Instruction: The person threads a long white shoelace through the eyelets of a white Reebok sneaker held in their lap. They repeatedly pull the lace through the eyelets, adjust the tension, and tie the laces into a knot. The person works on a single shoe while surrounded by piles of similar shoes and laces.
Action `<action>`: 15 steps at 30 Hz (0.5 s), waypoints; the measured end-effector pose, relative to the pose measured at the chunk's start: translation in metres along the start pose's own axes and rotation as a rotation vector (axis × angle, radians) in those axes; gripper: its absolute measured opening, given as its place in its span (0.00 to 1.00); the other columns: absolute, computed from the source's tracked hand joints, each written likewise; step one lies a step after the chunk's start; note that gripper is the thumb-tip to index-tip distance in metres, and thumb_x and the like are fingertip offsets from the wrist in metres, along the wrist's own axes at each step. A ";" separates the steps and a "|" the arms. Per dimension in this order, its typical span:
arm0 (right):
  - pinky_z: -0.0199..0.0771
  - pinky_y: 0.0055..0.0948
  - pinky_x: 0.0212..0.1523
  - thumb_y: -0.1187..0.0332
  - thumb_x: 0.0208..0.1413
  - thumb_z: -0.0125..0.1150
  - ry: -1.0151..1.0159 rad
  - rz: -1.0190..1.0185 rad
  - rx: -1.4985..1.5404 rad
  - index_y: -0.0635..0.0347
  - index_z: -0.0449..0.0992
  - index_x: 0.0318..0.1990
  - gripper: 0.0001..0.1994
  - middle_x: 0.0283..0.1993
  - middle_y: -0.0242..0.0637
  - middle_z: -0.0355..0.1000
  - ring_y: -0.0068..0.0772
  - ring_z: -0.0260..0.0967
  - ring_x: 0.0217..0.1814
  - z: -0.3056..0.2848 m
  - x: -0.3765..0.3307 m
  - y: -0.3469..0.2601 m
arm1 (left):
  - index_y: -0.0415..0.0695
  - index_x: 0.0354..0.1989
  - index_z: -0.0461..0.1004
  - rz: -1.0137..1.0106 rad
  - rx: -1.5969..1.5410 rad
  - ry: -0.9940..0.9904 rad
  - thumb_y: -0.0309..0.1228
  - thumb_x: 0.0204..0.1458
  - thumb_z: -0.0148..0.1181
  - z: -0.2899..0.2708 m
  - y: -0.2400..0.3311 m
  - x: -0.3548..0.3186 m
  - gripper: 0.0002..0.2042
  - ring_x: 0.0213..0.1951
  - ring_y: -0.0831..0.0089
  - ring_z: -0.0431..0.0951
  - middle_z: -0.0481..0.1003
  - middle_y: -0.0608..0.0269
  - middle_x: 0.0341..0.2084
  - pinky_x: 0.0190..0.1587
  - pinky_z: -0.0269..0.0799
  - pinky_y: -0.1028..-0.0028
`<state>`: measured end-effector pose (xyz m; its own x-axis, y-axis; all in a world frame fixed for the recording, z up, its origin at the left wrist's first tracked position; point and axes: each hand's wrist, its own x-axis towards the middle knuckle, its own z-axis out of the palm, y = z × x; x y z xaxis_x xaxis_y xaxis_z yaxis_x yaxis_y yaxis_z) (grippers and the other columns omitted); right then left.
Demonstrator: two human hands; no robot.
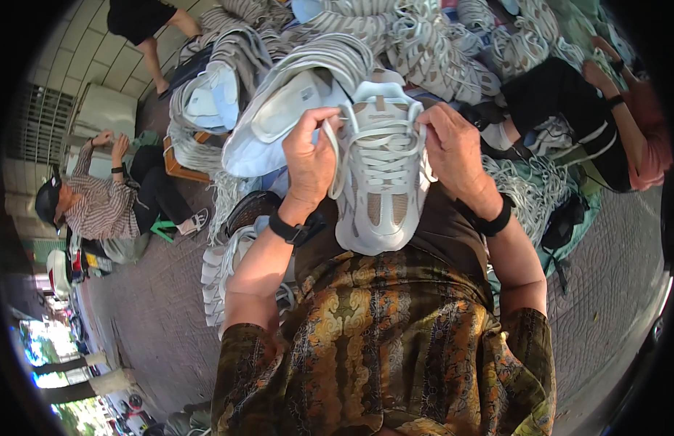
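A pale grey sneaker with beige mesh panels rests on my lap, its toe toward me. White shoelace runs across its tongue in crossing rows. My left hand pinches a lace end beside the upper left eyelets, and a loop of it hangs down along the shoe's side. On the other side, my right hand has its fingers curled closed at the upper right eyelets, with lace showing at the fingertips. What lies inside that grip is partly hidden.
Stacked pale shoe uppers lie just ahead, with more piled behind. Loose white laces heap at my right on green cloth. A seated person is at the left, another person's arm at the right. Paved ground surrounds us.
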<state>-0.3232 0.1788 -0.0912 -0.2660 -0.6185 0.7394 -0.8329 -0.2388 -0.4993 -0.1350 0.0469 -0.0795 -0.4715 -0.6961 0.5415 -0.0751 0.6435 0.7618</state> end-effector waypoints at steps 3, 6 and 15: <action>0.69 0.33 0.30 0.79 0.50 0.56 -0.105 0.221 0.191 0.63 0.73 0.34 0.04 0.30 0.41 0.72 0.38 0.71 0.30 -0.004 -0.001 0.005 | 0.39 0.39 0.74 0.036 0.047 0.007 0.18 0.55 0.54 0.000 0.006 0.002 0.06 0.33 0.77 0.77 0.77 0.62 0.28 0.38 0.72 0.77; 0.69 0.26 0.32 0.77 0.54 0.57 -0.153 0.458 0.449 0.65 0.73 0.36 0.03 0.30 0.36 0.74 0.23 0.70 0.31 -0.002 -0.010 0.015 | 0.39 0.37 0.73 0.123 0.127 -0.015 0.16 0.51 0.54 -0.002 0.011 0.002 0.07 0.31 0.66 0.78 0.76 0.57 0.27 0.35 0.73 0.73; 0.68 0.22 0.36 0.79 0.55 0.54 -0.157 0.460 0.452 0.66 0.73 0.36 0.03 0.31 0.34 0.74 0.18 0.67 0.34 -0.003 -0.006 0.009 | 0.40 0.37 0.74 0.195 0.194 -0.067 0.19 0.50 0.58 -0.008 0.009 -0.001 0.07 0.32 0.63 0.78 0.77 0.56 0.30 0.38 0.71 0.73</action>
<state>-0.3304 0.1823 -0.0985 -0.4433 -0.8261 0.3479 -0.3565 -0.1936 -0.9140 -0.1278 0.0511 -0.0706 -0.5504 -0.5349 0.6410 -0.1413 0.8164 0.5599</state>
